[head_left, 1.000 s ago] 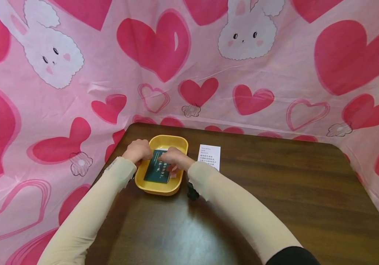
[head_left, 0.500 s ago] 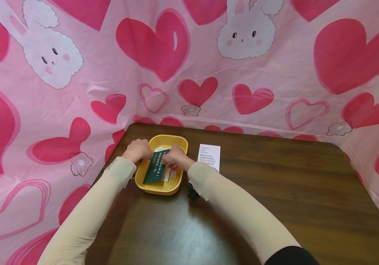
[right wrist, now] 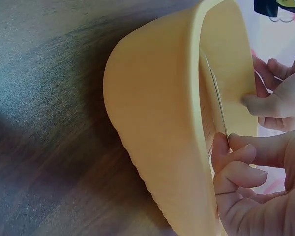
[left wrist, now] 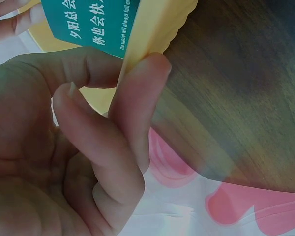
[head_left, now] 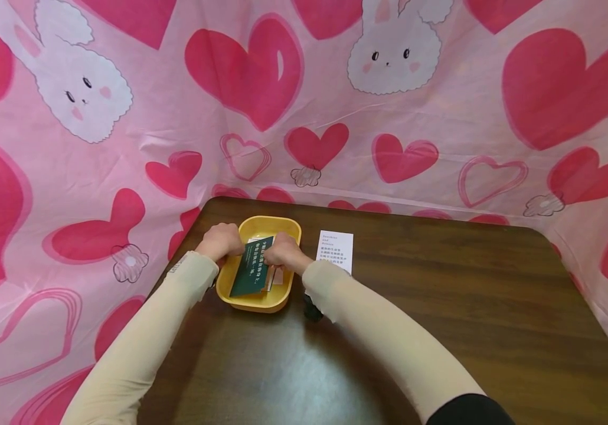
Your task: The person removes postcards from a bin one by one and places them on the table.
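Observation:
A yellow plastic basin (head_left: 255, 304) stands at the table's left side in the head view. My left hand (head_left: 221, 241) grips its left wall, thumb inside and a finger outside in the left wrist view. Between thumb and fingers, my right hand (head_left: 288, 254) pinches the right edge of a dark green card (head_left: 248, 274) with white writing. The green card is tilted, its right side raised. In the right wrist view the card (right wrist: 218, 93) shows nearly edge-on inside the basin. Beneath it in the head view, paler cards (head_left: 278, 277) show in part; their faces are mostly hidden.
A white printed card (head_left: 336, 248) lies on the brown wooden table (head_left: 442, 295), just right of the basin; my right forearm covers its lower part. Pink heart-patterned cloth (head_left: 325, 106) hangs behind the table and along its left and right sides.
The green card lay flat in the basin a second ago; now its right edge is lifted and it leans left. My right hand has shifted slightly right. The left hand stays on the wall.

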`<state>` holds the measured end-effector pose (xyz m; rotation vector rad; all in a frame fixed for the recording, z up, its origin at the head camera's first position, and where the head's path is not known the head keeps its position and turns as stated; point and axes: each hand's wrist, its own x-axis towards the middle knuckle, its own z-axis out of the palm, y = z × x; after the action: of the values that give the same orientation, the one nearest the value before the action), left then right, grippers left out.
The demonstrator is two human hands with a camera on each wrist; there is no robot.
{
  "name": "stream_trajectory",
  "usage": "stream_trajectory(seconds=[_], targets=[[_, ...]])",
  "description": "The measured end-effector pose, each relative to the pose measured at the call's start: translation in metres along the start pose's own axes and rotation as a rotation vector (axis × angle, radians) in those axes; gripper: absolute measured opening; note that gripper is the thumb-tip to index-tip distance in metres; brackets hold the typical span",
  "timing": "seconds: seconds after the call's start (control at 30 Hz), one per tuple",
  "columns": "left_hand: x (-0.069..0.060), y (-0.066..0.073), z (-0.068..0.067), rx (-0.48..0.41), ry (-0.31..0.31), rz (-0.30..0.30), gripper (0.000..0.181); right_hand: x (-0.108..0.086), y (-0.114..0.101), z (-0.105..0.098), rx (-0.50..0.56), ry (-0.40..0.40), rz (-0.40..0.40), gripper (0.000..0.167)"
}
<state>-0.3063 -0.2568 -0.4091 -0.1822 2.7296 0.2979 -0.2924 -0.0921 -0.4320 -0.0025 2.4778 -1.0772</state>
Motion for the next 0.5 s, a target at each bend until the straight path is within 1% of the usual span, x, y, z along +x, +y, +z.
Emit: stream_trajectory(seconds=[0.1, 0.23, 0.5], targets=[[-0.0004, 0.0002, 0.0002, 0.007, 0.002, 0.003, 0.036, 0.0006, 0.0015, 0.0004, -0.016, 0.005, -0.024, 0.028], [-0.0007, -0.0002, 0.0006, -0.001, 0.003, 0.005, 0.035, 0.0002, 0.0025, 0.0006, -0.029, 0.003, -0.044, 0.031], [-0.0015, -0.0011, -0.0003, -0.012, 0.006, 0.008, 0.038, 0.0006, 0.0040, -0.0032, -0.052, 0.006, -0.043, 0.030]])
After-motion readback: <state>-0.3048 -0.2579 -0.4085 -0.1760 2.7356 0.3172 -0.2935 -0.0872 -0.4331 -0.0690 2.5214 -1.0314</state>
